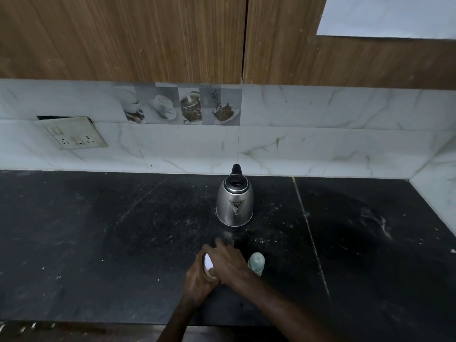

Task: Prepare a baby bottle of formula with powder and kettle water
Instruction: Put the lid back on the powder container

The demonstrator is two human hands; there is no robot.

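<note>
Black stone counter (98, 243) is seen below a marbled wall (320, 144). Near its front edge a white-lidded container (208, 262) is gripped by the left hand (197, 280), with the right hand (228, 261) curled over it. Just beside, the baby bottle (256, 262) is stood upright, cap up, with the kettle (235, 203) behind

Bare hands (left hand (197, 280), right hand (228, 261)) on slender bare forearms (276, 302).

One kettle (235, 202), one bottle (256, 262), one container (208, 262)
</note>
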